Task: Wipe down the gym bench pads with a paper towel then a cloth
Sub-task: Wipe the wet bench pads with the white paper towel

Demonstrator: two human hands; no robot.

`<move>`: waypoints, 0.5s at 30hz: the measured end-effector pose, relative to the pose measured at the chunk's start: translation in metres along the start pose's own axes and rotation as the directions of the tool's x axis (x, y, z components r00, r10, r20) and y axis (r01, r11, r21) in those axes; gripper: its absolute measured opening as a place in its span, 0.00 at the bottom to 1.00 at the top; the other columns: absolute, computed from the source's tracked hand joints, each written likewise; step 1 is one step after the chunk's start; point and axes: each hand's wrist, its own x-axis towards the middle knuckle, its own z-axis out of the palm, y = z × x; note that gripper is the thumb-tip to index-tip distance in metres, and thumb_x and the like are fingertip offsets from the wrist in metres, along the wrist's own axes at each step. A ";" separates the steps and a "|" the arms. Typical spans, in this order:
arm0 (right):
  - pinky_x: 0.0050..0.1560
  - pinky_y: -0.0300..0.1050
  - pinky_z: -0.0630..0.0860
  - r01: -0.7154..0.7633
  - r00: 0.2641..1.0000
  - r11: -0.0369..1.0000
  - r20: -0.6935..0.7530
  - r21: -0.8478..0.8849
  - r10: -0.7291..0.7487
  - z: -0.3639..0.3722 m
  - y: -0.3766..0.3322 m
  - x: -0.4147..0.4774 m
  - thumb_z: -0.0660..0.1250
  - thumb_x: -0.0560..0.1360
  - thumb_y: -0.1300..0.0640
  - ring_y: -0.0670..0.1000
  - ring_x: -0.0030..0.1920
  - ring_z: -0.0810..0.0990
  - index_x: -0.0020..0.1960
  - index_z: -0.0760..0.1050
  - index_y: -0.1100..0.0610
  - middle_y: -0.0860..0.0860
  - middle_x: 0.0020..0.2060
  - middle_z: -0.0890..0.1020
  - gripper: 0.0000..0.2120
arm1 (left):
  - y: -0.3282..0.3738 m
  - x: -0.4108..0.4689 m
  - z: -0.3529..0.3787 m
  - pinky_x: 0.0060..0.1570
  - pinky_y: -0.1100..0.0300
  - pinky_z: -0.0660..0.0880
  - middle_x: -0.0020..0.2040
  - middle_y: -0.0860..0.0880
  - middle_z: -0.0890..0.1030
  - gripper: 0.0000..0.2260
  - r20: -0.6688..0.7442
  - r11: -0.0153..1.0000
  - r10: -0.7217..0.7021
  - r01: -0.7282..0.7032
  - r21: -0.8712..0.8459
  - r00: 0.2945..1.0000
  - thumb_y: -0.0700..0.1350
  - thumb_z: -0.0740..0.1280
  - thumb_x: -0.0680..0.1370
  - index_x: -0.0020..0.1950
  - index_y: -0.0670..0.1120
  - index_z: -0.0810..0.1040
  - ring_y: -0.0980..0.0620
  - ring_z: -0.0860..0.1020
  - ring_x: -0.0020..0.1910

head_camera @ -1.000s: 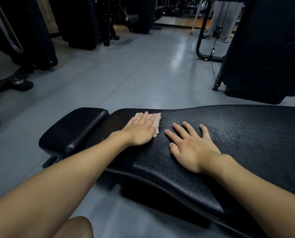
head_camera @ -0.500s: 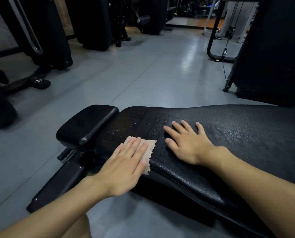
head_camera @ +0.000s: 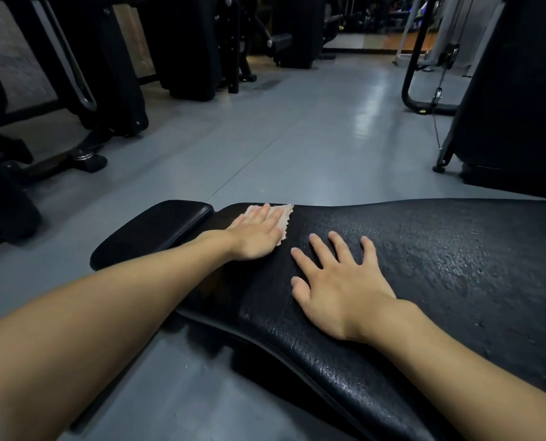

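A long black bench pad (head_camera: 440,265) with a cracked, rough skin runs across the lower right. A smaller smooth black pad (head_camera: 157,227) adjoins its left end. My left hand (head_camera: 259,232) lies flat on a pinkish cloth (head_camera: 285,214) with a zigzag edge, pressing it onto the long pad near its far left edge. Only the cloth's far and right rim shows beyond my fingers. My right hand (head_camera: 338,284) rests palm down on the pad just right of it, fingers spread, holding nothing.
Grey gym floor (head_camera: 297,138) stretches ahead. Black machines and their steel feet (head_camera: 87,160) stand at left and at the back. A tall black machine body (head_camera: 513,106) and a cable frame (head_camera: 424,103) stand at right.
My left hand slid the cloth from the pad's near edge back across to the far edge. My right hand stayed flat on the pad.
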 end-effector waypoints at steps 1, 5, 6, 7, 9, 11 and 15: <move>0.72 0.71 0.35 -0.007 1.000 1.000 0.001 0.001 0.007 0.000 0.000 0.000 0.38 0.81 0.39 0.56 0.79 0.36 0.81 0.41 0.44 0.50 0.81 0.40 0.29 | 0.000 0.008 -0.002 0.76 0.50 0.39 0.81 0.49 0.42 0.26 -0.002 1.000 0.001 -0.001 0.006 1.000 0.54 0.43 0.83 0.80 0.55 0.41 0.50 0.39 0.79; 0.73 0.69 0.35 -0.031 0.999 0.999 0.021 0.016 0.030 -0.002 -0.001 0.000 0.38 0.81 0.39 0.55 0.79 0.37 0.80 0.41 0.42 0.49 0.81 0.41 0.28 | -0.005 0.029 -0.007 0.75 0.50 0.40 0.81 0.47 0.44 0.25 -0.022 0.999 0.040 -0.039 0.033 0.999 0.54 0.44 0.83 0.80 0.53 0.43 0.49 0.41 0.79; 0.73 0.69 0.35 -0.042 0.999 0.999 0.018 0.018 0.042 -0.003 -0.003 -0.001 0.38 0.81 0.39 0.55 0.80 0.38 0.80 0.42 0.42 0.49 0.81 0.42 0.28 | -0.007 0.031 -0.006 0.76 0.50 0.41 0.81 0.46 0.45 0.26 -0.031 0.997 0.061 -0.060 0.041 0.998 0.54 0.43 0.83 0.80 0.52 0.44 0.48 0.42 0.79; 0.73 0.70 0.35 -0.056 0.998 0.998 0.005 0.013 0.056 -0.004 -0.004 -0.002 0.39 0.81 0.40 0.55 0.80 0.39 0.80 0.44 0.43 0.49 0.81 0.43 0.28 | -0.009 0.031 -0.005 0.76 0.49 0.41 0.81 0.46 0.45 0.26 -0.044 0.995 0.089 -0.087 0.048 0.995 0.54 0.43 0.83 0.80 0.51 0.44 0.48 0.42 0.79; 0.72 0.71 0.36 -0.077 0.996 0.997 -0.040 0.003 0.077 -0.004 -0.012 -0.003 0.42 0.82 0.42 0.55 0.80 0.42 0.80 0.48 0.45 0.50 0.81 0.47 0.27 | -0.014 0.020 -0.001 0.76 0.49 0.41 0.81 0.45 0.44 0.26 -0.048 0.989 0.143 -0.141 0.053 0.989 0.54 0.43 0.83 0.80 0.50 0.43 0.48 0.41 0.79; 0.73 0.71 0.38 -0.082 0.993 0.996 -0.078 0.043 0.085 -0.006 -0.026 0.002 0.45 0.82 0.45 0.54 0.80 0.44 0.80 0.50 0.48 0.50 0.81 0.49 0.27 | -0.022 -0.006 0.005 0.76 0.50 0.40 0.81 0.46 0.42 0.26 -0.034 0.983 0.182 -0.181 0.038 0.983 0.54 0.43 0.83 0.80 0.52 0.41 0.50 0.39 0.79; 0.76 0.65 0.38 -0.107 0.988 0.977 -0.091 0.186 0.126 -0.009 -0.061 0.020 0.46 0.83 0.49 0.49 0.80 0.43 0.81 0.47 0.51 0.48 0.81 0.49 0.27 | -0.042 -0.070 0.015 0.76 0.52 0.38 0.80 0.50 0.38 0.25 0.007 0.963 0.268 -0.268 0.037 0.964 0.55 0.41 0.83 0.80 0.53 0.39 0.56 0.35 0.77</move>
